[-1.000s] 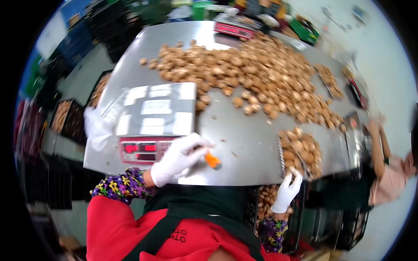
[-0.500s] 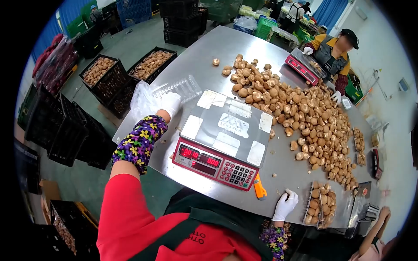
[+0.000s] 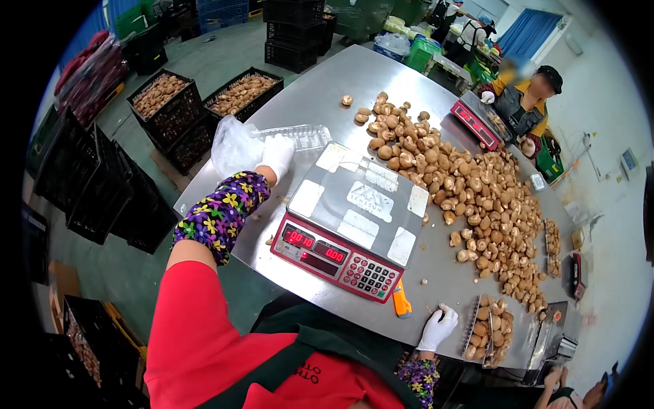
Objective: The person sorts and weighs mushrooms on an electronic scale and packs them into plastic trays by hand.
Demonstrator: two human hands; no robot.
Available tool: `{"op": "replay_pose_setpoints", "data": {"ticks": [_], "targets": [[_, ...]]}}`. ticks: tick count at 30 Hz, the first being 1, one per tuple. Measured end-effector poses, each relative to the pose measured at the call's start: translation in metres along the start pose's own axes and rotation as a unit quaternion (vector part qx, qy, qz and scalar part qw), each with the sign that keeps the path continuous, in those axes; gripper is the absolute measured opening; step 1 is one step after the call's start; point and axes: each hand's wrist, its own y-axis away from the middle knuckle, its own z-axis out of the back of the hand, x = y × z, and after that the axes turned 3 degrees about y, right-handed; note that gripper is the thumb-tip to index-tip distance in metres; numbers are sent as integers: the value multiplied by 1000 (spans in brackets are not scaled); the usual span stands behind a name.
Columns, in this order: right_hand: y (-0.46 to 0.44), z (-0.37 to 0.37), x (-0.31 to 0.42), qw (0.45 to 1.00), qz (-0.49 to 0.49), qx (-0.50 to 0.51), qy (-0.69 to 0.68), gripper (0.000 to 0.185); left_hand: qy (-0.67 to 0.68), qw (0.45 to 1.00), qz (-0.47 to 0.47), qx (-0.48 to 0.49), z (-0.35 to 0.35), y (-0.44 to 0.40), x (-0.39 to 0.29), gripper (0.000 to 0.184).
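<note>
My left hand (image 3: 277, 157), in a white glove, grips the near edge of a clear plastic tray (image 3: 310, 137), its fingers partly hidden. Beside it lies a bundle of clear plastic (image 3: 233, 146). In front of me stands a red-and-silver weighing scale (image 3: 357, 204) with nothing on its plate. My right hand (image 3: 437, 328), also gloved, rests at the table's near edge, loosely curled with a gap at the thumb and nothing held. Near it are an orange-handled cutter (image 3: 400, 300) and a clear tray of mushrooms (image 3: 490, 332).
A large heap of mushrooms (image 3: 477, 198) spreads over the metal table (image 3: 327, 88). Across from me a person (image 3: 521, 102) stands at another scale (image 3: 475, 120). Black crates of mushrooms (image 3: 163, 102) stand on the floor at left. Another person's hands show at lower right.
My left hand has moved slightly right with the clear tray, which now lies flatter beside the scale. My right hand stays by the table edge. The view has shifted a little.
</note>
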Motion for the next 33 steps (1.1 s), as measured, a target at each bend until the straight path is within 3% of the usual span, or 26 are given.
{"op": "replay_pose_setpoints", "data": {"ticks": [6, 13, 19, 21, 24, 27, 33], "targets": [[1, -2, -2, 1000, -4, -4, -9, 10, 150, 988, 16, -7, 32, 10, 10, 3], [2, 1, 1, 1000, -8, -12, -11, 12, 273, 962, 26, 10, 38, 8, 7, 26], [2, -2, -3, 1000, 6, -21, -16, 12, 288, 956, -52, 9, 18, -6, 7, 41], [2, -1, -1, 1000, -3, -17, -15, 11, 430, 901, -38, 47, -5, -11, 8, 43], [2, 1, -1, 1000, -7, -15, -13, 11, 500, 865, -42, 13, -15, -10, 2, 45], [1, 0, 0, 1000, 1, -25, -14, 11, 449, 892, -14, 49, -5, -10, -3, 45], [2, 1, 0, 999, -1, -33, -9, 11, 465, 883, 61, 17, -17, -16, -18, 31]]}}
